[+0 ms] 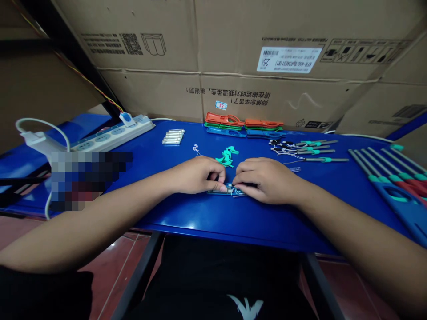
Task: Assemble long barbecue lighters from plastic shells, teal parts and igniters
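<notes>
Blue plastic strip (216,192) pinched between curled fingertips of the left hand (195,175) and right hand (267,180), just above a blue tabletop (213,222).

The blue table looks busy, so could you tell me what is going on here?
A person is working at the blue table with bare hands. Their left hand and right hand meet over a flat blue-and-teal plastic piece, pinching at it. Just beyond lie small teal plastic parts. Further back are stacked orange, green and blue plastic frames, and wired metal rods with teal collars lie to the right.
</notes>
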Tool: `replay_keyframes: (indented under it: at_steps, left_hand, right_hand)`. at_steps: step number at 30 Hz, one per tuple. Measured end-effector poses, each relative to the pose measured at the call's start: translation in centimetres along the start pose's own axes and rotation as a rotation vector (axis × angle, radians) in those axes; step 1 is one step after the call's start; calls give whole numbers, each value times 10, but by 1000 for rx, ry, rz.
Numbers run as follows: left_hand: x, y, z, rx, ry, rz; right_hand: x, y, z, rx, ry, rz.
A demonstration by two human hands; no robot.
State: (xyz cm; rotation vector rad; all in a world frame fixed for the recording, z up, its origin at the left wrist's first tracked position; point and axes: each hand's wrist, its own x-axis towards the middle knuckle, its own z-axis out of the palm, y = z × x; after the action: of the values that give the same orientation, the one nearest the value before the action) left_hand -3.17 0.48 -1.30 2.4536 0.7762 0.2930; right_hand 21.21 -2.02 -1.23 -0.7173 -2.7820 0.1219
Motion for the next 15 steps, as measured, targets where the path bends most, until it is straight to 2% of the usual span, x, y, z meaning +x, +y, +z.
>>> replay_keyframes:
  at_steps: [6, 10, 15]
  left_hand:
    - [1, 0, 0, -32, -16, -2]
    - [1, 1, -2, -17, -12, 44]
    - [-2, 4, -2, -2, 0, 103]
  right_hand:
    - [3, -3, 2, 138, 24, 159]
    - [4, -2, 5, 193, 12, 241]
    - [-3, 2, -12, 197, -38, 280]
